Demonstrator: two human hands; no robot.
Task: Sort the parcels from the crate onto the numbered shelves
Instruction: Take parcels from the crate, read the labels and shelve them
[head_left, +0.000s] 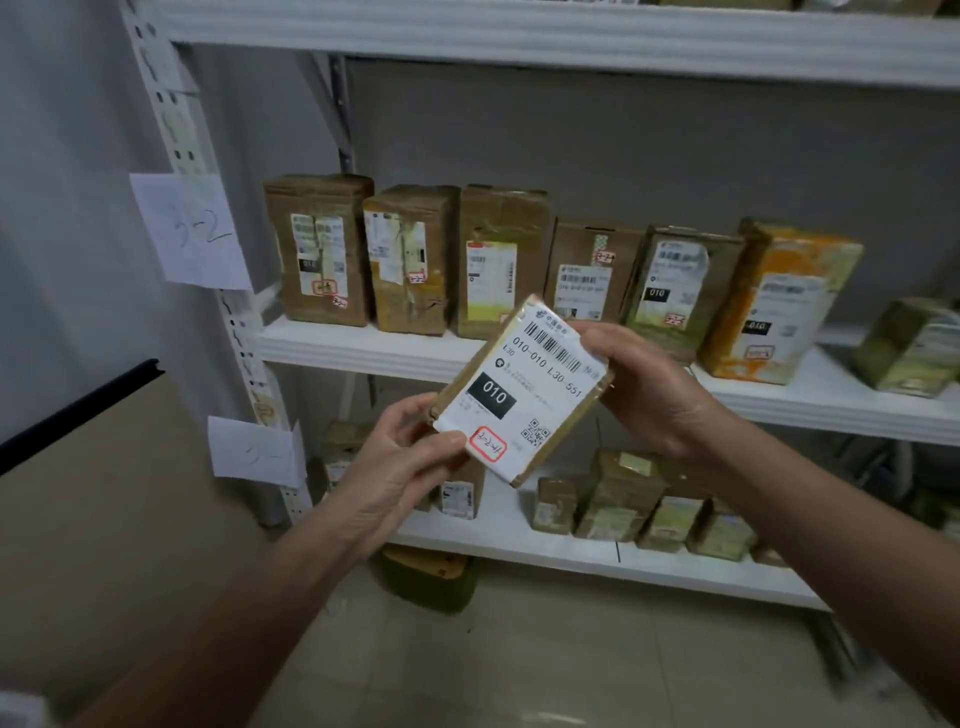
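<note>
- Holding one small taped parcel (519, 389) in mid-air, tilted, label toward the camera, in front of the middle shelf (363, 348) and touching no shelf.
- Printed "010" on the label, plus a red-bordered sticker (487, 443) at the lower corner; handwriting looks like 3-2-something, not fully legible.
- Likely bound for the middle shelf, going by the paper tag (192, 231) marked "3-2" on the upright beside it.
- Progress, as a judgement: well along. Row of boxes (498, 260) already standing on the middle shelf, more on the lower shelf (467, 535).
- Not yet placed: this parcel. Crate out of view, so cannot tell how much is left.
- Pinching the lower-left corner with left hand (400, 457), thumb on the label face, fingers behind.
- Gripping the upper-right edge with right hand (649, 384), fingers curled over the label.
- Both forearms reaching forward from the bottom of view, converging on the parcel.
</note>
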